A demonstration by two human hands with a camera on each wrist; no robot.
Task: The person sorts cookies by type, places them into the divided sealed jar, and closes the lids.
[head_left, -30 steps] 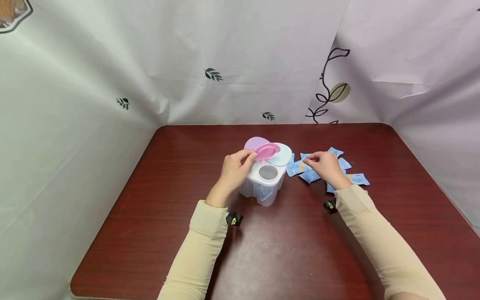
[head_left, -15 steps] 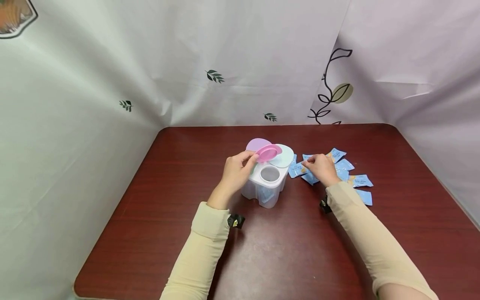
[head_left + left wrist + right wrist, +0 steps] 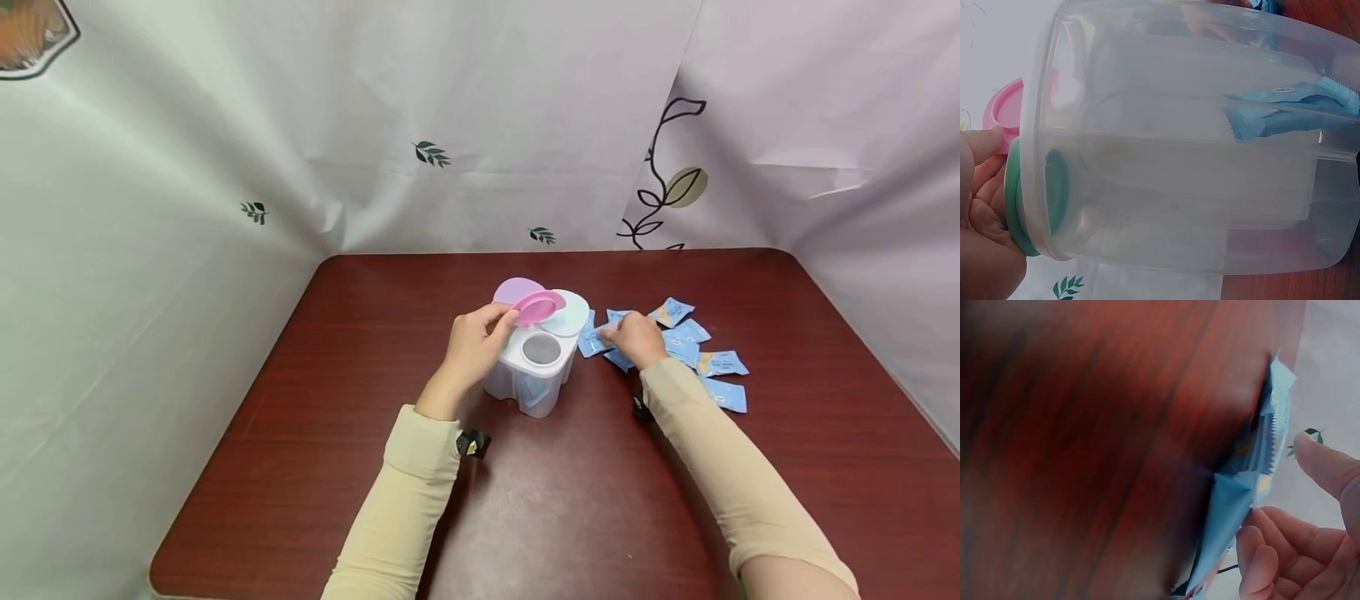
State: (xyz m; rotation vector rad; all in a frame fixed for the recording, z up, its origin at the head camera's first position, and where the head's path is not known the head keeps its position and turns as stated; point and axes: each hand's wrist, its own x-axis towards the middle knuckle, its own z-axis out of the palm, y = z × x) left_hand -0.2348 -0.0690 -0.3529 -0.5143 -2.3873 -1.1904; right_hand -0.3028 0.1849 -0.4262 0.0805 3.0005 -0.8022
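Observation:
My left hand (image 3: 471, 346) pinches the raised pink lid (image 3: 538, 308) between thumb and fingers. The lid belongs to a translucent storage box (image 3: 1166, 144) that stands on the table. Below it the round opening (image 3: 542, 348) is uncovered, and through the box's wall a blue sachet (image 3: 1291, 109) shows inside. The green lid (image 3: 1015, 194) is down, beneath the left hand. My right hand (image 3: 637, 337) is low over the pile of blue sachets (image 3: 681, 350). Its thumb is apart from the bent fingers, which are close against a sachet (image 3: 1225, 512); whether they touch it is hard to tell.
The box's purple lid (image 3: 517, 290) and pale blue lid (image 3: 568, 314) are closed. Several sachets lie spread to the right of the box on the dark red table (image 3: 360, 367). A pale cloth (image 3: 480, 125) hangs behind the table.
My right hand has moved slightly left and down onto the sachets, uncovering those at the right. The left hand keeps holding the pink lid up. The view has shifted a little.

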